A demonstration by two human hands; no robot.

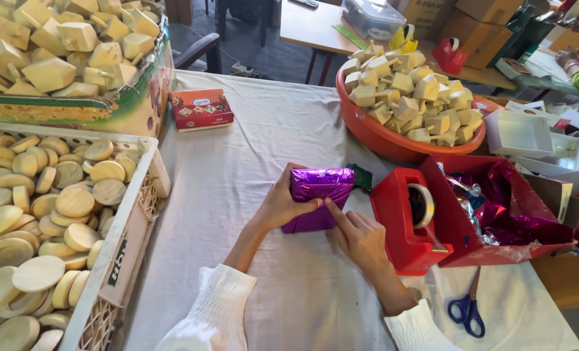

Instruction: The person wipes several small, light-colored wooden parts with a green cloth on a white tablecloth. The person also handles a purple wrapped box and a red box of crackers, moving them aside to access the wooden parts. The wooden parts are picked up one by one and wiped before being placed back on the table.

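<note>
On the white cloth-covered table (250,143), near its middle, lies a small box wrapped in shiny purple foil (318,195) — the left hand (283,205) grips its left edge with fingers curled over the top, while the right hand (357,237) holds nothing, its forefinger stretched out and pressing flat on the foil's lower right side. Just right of the parcel stands a red tape dispenser (409,221), touching a red box (491,208) full of crumpled purple and magenta foil. Blue-handled scissors (468,305) lie on the cloth near the right forearm. Farther back sits an orange basin (387,140) heaped with pale wooden blocks, and a small red printed carton (201,109) rests alone toward the table's far left. Along the left edge a white slatted crate (136,214) holds round wooden discs, and behind it a cardboard carton (133,107) is piled with more wooden blocks. Beyond the table — a second wooden table (309,26), brown cardboard boxes and open white boxes (520,133) crowd the room.
</note>
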